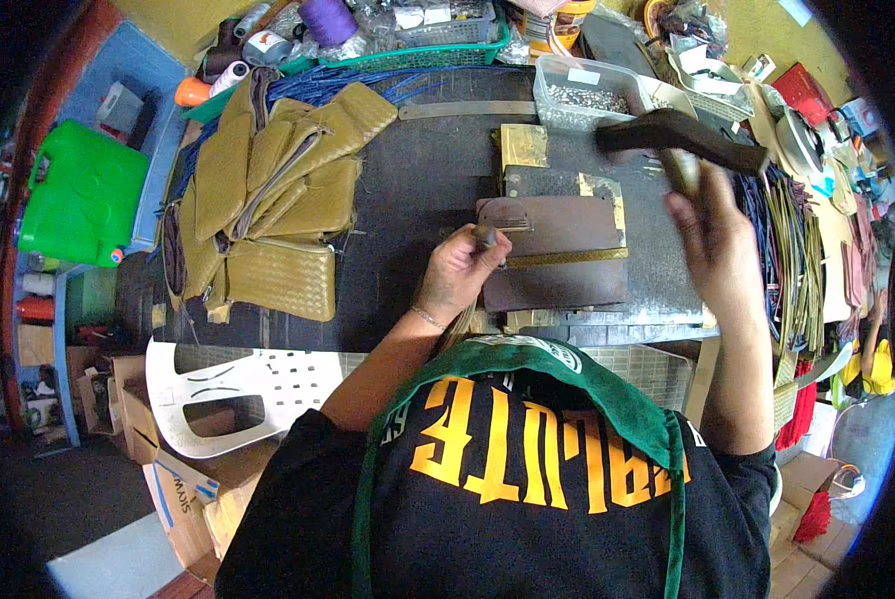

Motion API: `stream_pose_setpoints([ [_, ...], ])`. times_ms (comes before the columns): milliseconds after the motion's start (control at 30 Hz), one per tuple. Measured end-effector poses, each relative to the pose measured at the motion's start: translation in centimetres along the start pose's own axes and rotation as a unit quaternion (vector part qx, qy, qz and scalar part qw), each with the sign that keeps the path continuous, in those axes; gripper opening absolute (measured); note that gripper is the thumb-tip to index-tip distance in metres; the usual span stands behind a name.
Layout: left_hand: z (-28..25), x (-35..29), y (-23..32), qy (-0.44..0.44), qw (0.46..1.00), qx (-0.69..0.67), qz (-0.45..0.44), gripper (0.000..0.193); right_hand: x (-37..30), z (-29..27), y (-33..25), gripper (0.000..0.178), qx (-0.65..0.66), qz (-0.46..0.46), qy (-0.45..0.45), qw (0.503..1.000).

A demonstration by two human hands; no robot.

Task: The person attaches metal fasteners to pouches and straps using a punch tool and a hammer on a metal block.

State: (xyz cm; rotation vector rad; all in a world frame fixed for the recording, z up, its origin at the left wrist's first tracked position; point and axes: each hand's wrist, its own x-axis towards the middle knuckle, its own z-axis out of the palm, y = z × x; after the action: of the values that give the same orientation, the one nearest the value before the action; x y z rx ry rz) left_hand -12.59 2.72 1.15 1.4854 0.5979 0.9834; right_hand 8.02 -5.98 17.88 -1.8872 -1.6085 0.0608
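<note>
In my right hand [712, 225], closed and raised on the right, is a hammer [683, 138] with a long dark head, smeared by motion. My left hand [455, 272] pinches a short round punch [484, 237], seen nearly end-on; its lower tip is hidden. Beneath it, a narrow olive strip [572, 258] crosses a brown board [555, 288], and strip ends hang below my left wrist. Beside the punch lies a small brown piece [507, 216] on the board. The hammer is apart from the punch.
Olive woven pouches [278, 190] are heaped on the left of the dark table [417, 180]. A clear tub of small metal parts [589, 95] stands at the back. Bundled cords [792, 260] lie on the right. A white plastic chair [238, 384] stands at the near left.
</note>
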Motion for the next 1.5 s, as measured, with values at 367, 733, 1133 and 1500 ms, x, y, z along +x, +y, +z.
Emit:
stream_pose_setpoints([
  [367,-2.6,0.2,-0.3,-0.111,0.964,0.194,-0.146,0.024,-4.0,7.7,19.5,0.05,-0.419,0.184,-0.094,0.884],
  [733,-2.0,-2.3,0.3,-0.03,0.991,0.08,-0.1,0.013,-4.9,9.4,14.0,0.03,-0.183,0.02,0.097,0.978],
  [1133,0.4,-3.5,5.1,0.002,0.998,-0.053,-0.02,0.019,-5.2,12.3,0.3,0.017,0.681,0.309,-0.255,0.613],
  [1500,1.1,-4.0,5.2,0.054,0.995,-0.078,0.014,0.02,-5.9,12.3,-1.4,0.015,0.675,0.31,-0.169,0.648],
])
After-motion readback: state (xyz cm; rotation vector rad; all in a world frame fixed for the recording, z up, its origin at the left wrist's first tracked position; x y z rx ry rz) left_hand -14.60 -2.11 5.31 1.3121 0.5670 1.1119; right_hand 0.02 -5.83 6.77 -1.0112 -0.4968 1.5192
